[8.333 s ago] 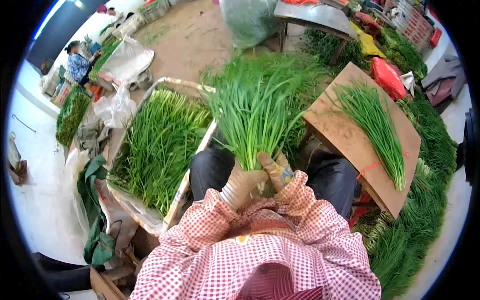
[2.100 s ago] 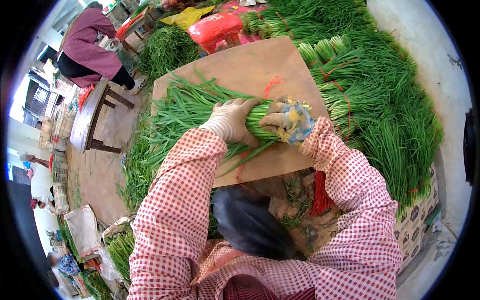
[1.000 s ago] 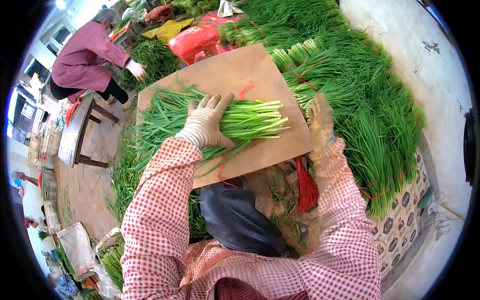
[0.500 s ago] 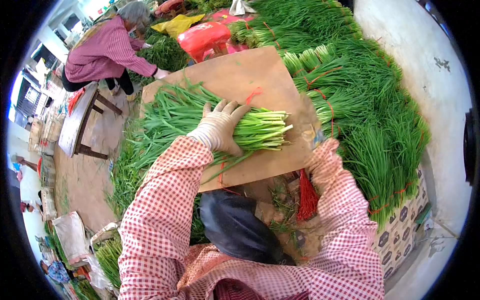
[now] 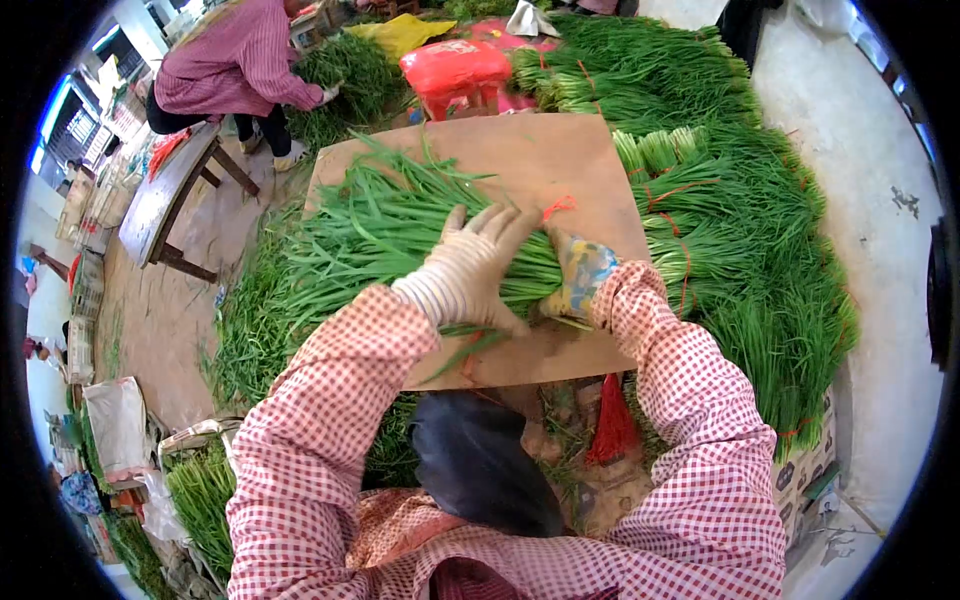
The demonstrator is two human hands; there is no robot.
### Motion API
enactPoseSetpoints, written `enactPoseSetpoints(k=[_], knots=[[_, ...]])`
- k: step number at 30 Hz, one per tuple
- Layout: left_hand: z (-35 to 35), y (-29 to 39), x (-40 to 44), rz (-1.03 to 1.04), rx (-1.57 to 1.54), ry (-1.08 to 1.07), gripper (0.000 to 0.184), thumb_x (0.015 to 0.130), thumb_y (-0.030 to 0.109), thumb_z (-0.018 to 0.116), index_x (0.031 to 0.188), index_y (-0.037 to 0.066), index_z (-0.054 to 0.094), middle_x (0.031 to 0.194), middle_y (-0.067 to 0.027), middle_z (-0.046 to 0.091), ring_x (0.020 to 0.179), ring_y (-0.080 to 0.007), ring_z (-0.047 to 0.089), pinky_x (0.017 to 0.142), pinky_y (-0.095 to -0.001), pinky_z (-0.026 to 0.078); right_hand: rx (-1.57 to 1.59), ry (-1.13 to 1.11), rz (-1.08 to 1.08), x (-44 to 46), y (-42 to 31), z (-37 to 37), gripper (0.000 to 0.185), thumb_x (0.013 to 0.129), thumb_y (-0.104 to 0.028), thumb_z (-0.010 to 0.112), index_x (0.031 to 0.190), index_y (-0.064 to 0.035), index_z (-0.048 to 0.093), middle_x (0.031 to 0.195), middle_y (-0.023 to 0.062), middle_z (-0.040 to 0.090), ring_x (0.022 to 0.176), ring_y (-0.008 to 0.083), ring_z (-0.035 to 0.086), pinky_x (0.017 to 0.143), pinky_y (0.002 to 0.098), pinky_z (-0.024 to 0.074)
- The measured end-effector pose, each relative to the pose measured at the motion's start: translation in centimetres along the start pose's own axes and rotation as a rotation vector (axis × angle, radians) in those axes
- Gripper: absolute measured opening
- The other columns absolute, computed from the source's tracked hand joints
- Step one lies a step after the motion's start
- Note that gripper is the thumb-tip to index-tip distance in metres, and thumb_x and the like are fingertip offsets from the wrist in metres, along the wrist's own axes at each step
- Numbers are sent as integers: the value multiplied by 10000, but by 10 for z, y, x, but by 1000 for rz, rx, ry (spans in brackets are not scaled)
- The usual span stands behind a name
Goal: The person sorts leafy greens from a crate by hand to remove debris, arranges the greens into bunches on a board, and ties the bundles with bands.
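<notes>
A loose bunch of long green stalks (image 5: pixel 370 235) lies across a brown board (image 5: pixel 560 150), leaves to the left and cut ends to the right. My left hand (image 5: pixel 475 260), in a pale glove with a striped cuff, rests spread over the middle of the bunch. At the stalk ends is my right hand (image 5: pixel 580 275), in a glove with a blue and yellow patch; its fingers are mostly hidden behind the stalks and the glove. A red tie (image 5: pixel 560 206) shows above the bunch, and part of another shows below it.
Tied green bundles (image 5: pixel 740 230) are piled to the right. A red-covered stool (image 5: pixel 455 72) stands beyond the board. Another person (image 5: pixel 235 60) bends over greens at the upper left, beside a wooden bench (image 5: pixel 170 190). Red strings (image 5: pixel 612 425) hang below the board.
My right hand has come from the board's right edge in to the stalk ends. My left hand stays on the bunch. The view has shifted, and the other person's arm has moved off the board's edge.
</notes>
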State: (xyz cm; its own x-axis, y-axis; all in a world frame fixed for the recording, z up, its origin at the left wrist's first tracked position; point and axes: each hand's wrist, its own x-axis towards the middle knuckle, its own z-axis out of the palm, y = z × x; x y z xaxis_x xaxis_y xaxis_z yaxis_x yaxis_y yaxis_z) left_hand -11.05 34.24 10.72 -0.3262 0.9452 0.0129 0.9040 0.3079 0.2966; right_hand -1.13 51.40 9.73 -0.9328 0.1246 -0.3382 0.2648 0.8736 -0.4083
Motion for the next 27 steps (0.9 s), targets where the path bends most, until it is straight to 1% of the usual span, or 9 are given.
enactPoseSetpoints(k=[2,3,6,8,12,14,19,21,27], knots=[[10,9,-8,48,313,-85,1285,427,468,876,1471,114,215,1446,-219,335,1355,-399,304,1093,-613,199,51,23,36,-5,-8,-5,1031,604,-304,851,1423,-21,292,1300,226,521,1216,347,507,1032,386,411],[8,8,-7,57,415,-169,1247,507,522,841,1500,204,157,1483,-189,289,1389,-386,240,1086,-641,174,57,20,30,-8,-10,-7,983,620,-302,847,1398,-5,325,1284,229,533,1204,352,516,1026,387,414],[-8,1,-1,21,427,-181,1236,513,504,843,1501,218,156,1494,-183,275,1393,-376,236,1090,-637,173,37,1,-27,-7,-7,-6,982,622,-312,848,1392,2,326,1276,235,538,1201,353,519,1017,388,420],[-9,-11,3,-2,423,-176,1224,519,486,844,1496,188,169,1500,-184,264,1398,-382,228,1094,-633,173,10,-8,-19,-10,-8,-7,959,624,-333,845,1374,8,354,1255,239,544,1190,352,524,1009,393,423],[-10,-33,27,103,343,-185,1295,430,491,864,1482,125,203,1486,-200,290,1392,-386,249,1113,-613,154,-50,-15,-61,-2,0,-5,952,609,-408,836,1349,5,404,1221,223,544,1147,378,529,990,416,429],[-10,-39,42,140,218,-389,1282,426,492,867,1475,121,229,1477,-212,304,1393,-395,242,1121,-603,138,-102,20,-112,6,8,-1,951,605,-417,836,1348,-1,413,1222,223,539,1148,381,524,985,425,428],[0,-52,50,167,108,-396,1190,427,469,867,1427,111,330,1400,-175,430,1350,-320,352,1120,-587,152,-99,-67,-141,14,8,-12,927,629,-435,814,1360,-33,410,1242,207,527,1176,365,503,1001,423,422],[-5,-38,43,51,78,-477,1143,434,450,863,1399,95,363,1318,-142,519,1277,-302,449,1113,-564,187,-119,-103,-142,11,7,-13,915,655,-455,791,1375,-54,394,1270,189,512,1195,353,489,1012,415,422],[3,-20,15,-92,85,-384,1102,469,433,844,1398,100,353,1281,-148,544,1235,-313,486,1084,-507,262,-163,-74,-237,2,2,-16,954,631,-454,816,1389,-69,384,1266,205,515,1199,369,483,1019,426,410]])
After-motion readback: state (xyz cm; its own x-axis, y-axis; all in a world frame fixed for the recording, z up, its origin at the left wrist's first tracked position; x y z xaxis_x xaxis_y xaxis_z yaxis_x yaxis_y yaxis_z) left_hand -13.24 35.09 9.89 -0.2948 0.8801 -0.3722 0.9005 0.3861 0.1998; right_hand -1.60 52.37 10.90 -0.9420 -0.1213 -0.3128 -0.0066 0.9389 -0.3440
